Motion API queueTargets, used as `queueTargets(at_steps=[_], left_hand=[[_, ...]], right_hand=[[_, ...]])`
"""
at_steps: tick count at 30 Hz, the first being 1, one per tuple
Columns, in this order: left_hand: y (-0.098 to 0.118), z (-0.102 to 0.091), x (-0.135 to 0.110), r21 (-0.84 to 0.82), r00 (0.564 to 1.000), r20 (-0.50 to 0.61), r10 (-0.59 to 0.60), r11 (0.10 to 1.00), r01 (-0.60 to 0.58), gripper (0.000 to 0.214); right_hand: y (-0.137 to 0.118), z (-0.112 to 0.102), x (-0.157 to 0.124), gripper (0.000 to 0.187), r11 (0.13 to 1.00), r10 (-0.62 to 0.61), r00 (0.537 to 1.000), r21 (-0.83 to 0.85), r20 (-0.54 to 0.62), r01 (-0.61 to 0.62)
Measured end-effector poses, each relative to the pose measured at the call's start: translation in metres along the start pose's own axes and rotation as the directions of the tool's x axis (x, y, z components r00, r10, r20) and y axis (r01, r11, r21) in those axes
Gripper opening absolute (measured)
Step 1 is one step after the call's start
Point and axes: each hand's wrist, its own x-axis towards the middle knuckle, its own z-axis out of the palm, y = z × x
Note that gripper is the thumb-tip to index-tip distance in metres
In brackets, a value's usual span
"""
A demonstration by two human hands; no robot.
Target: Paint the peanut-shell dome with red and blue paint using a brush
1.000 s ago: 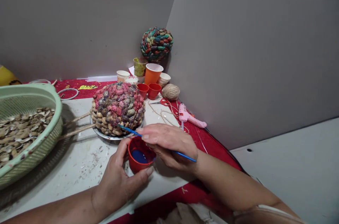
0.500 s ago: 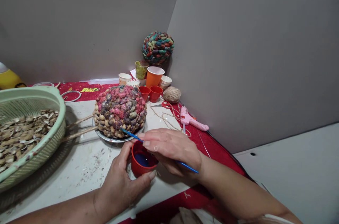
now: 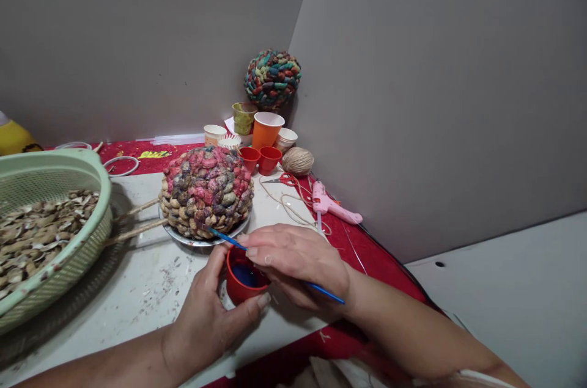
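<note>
Grey walls [image 3: 413, 101] met in a corner behind the counter [image 3: 137, 296], whose white surface, strewn with dark specks, lay beside red cloth [image 3: 389, 290]. The pale green basket [image 3: 89, 247] took up the left side, with broken shells [image 3: 50, 232] inside. To its right, a dome of peanut shells [image 3: 208, 189], pink and dark purple above, bare tan along its lower left, sat in a shallow metal dish [image 3: 197, 242]; two cords [image 3: 137, 230] ran between dish and basket. The right hand [image 3: 298, 259] was grasping a slim paintbrush, and the left hand [image 3: 206, 314] was wrapped around a red cup [image 3: 241, 295] just in front of the dome, with blue liquid in it. Against the corner rested a multicoloured ball [image 3: 273, 79]. A pink glue gun [image 3: 337, 209] lay on the right, near a ball of twine [image 3: 298, 161]. An orange cup [image 3: 266, 131] stood behind two smaller red cups, and red-handled scissors [image 3: 288, 179] lay close by. Thinnest was the blue paintbrush [image 3: 324, 292], slanting over the held cup, its tip apparently touching the dome's lower front.
</note>
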Motion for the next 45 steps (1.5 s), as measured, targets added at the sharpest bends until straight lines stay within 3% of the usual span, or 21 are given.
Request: queueTargets(at_steps=[6, 12, 18, 24, 29, 35, 45], left_hand=[[0.000, -0.001, -0.001, -0.019, 1.000, 0.017, 0.010, 1.000, -0.010, 0.050], [-0.005, 0.000, -0.003, -0.040, 1.000, 0.018, 0.003, 0.999, -0.002, 0.054], [-0.006, -0.002, -0.004, -0.029, 1.000, 0.025, 0.000, 1.000, 0.001, 0.056], [-0.005, 0.000, -0.003, -0.057, 1.000, 0.013, -0.028, 0.998, 0.029, 0.055], [-0.003, 0.001, -0.001, -0.034, 0.999, -0.006, -0.035, 0.999, 0.035, 0.056], [0.003, -0.002, -0.001, -0.034, 0.998, -0.015, -0.058, 0.998, 0.058, 0.054], [0.001, -0.004, -0.003, 0.014, 0.999, -0.048, -0.022, 1.000, 0.022, 0.056]], right_hand=[[-0.001, 0.002, 0.001, 0.018, 0.998, -0.030, 0.998, -0.048, -0.058, 0.027], [-0.006, -0.004, -0.001, 0.018, 0.996, 0.061, 0.997, -0.058, -0.052, -0.064], [-0.004, -0.002, 0.000, 0.019, 0.998, 0.030, 0.997, -0.045, -0.070, -0.033], [-0.004, -0.005, -0.002, 0.023, 0.994, 0.097, 0.986, -0.032, -0.134, -0.102], [-0.007, -0.008, -0.003, 0.022, 0.996, 0.076, 0.991, -0.028, -0.114, -0.080], [-0.009, -0.009, -0.001, 0.025, 0.991, 0.104, 0.979, -0.069, -0.175, -0.118], [-0.009, -0.014, -0.001, 0.026, 0.987, 0.159, 0.967, 0.022, -0.198, -0.158]])
